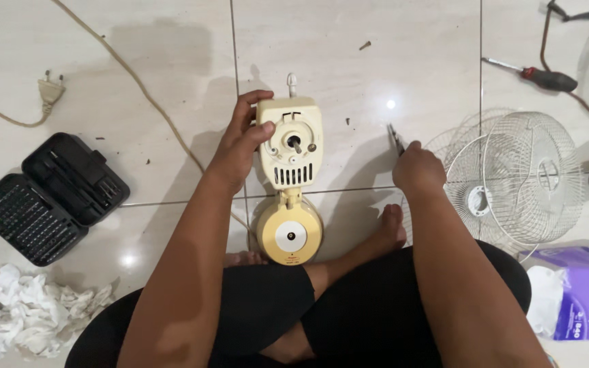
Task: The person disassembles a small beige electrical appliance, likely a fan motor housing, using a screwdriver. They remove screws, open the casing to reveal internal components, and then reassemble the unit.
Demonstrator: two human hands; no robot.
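Cream plastic marks the one fan motor housing [289, 143], which lies on the pale tiled floor [172, 61] in front of the seated person, its round base [289, 234] nearest their crossed legs. The left hand [240, 143] grips the housing's left edge, thumb across the front face. The right hand [417, 167] is closed around a thin dark tool [396, 139] — its tip points away, just right of the housing. Two white wire fan guards [512, 177] lie overlapped at right, beside one purple tissue pack [587, 293]. One red-handled screwdriver [540, 77] lies farther off. At left sit one open black bit case [49, 197], one crumpled white cloth [28, 313] and one cord's plug [50, 88].
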